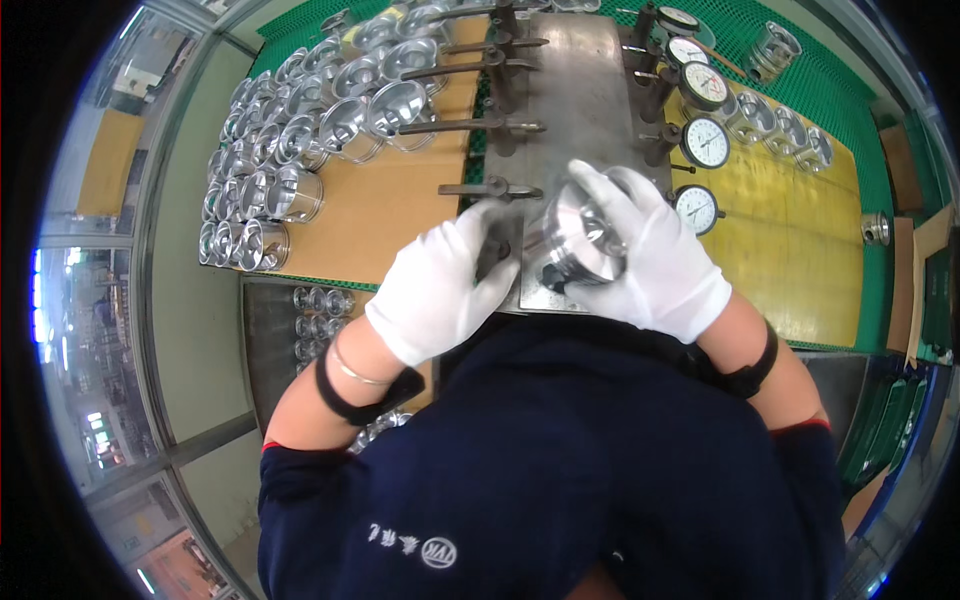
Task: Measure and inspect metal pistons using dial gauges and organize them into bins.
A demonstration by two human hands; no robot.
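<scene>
Navy shirt [600, 450]: white emblem [438, 552] and lettering [396, 541]. Dial gauges [704, 142]: printed faces, right of steel plate [577, 90]. Right grip [655, 260] closed on tilted, shiny metal piston [578, 238] over plate's near end. Left grip [440, 278] curled, blurred; cannot tell whether it holds anything.

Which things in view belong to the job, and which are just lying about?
Likely in the job:
metal piston in the right hand
steel plate
dial gauges
piston rows

Apparently lying about:
lone piston at far right
cardboard at right edge
</scene>
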